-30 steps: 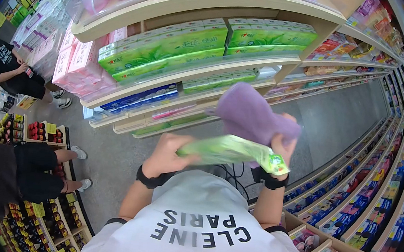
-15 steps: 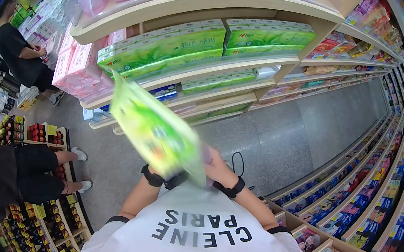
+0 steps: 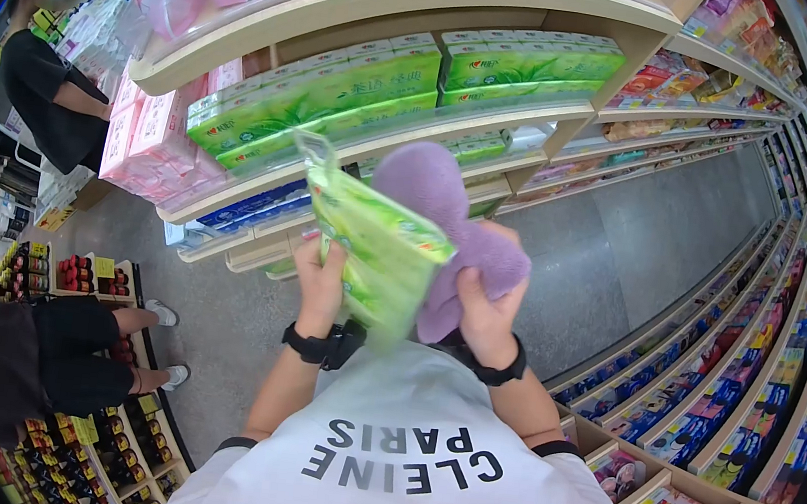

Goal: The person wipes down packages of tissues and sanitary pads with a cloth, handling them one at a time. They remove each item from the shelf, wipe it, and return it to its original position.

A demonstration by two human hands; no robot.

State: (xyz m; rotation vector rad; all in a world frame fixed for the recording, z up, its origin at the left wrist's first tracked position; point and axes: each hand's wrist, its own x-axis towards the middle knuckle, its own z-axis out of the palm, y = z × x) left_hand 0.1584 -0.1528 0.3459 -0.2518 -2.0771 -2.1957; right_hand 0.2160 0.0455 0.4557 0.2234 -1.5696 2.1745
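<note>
My left hand [image 3: 321, 287] grips the near left side of a green tissue pack [image 3: 369, 243], thumb on the front. The pack is tilted and partly blurred, with a loose clear plastic end standing up at its far corner. On the other side, my right hand [image 3: 493, 318] is closed around a purple cloth [image 3: 424, 186], which bunches above the fingers and hangs beside the pack. Both hands are in front of my chest, below the shelf edge. Wrapped green tissue packs [image 3: 342, 93] stand in a row on the shelf beyond.
Wooden shelving [image 3: 424, 3] curves across the front, with pink packs [image 3: 151, 135] at its left end. A person in black [image 3: 50, 98] stands at far left, another person [image 3: 69, 352] at lower left beside bottle racks [image 3: 99, 436]. Stocked shelves [image 3: 709, 390] line the right.
The green pack has swung upright and away from my shirt. My hands have moved apart, and the purple cloth, mostly hidden before behind the pack, now shows raised in my right hand.
</note>
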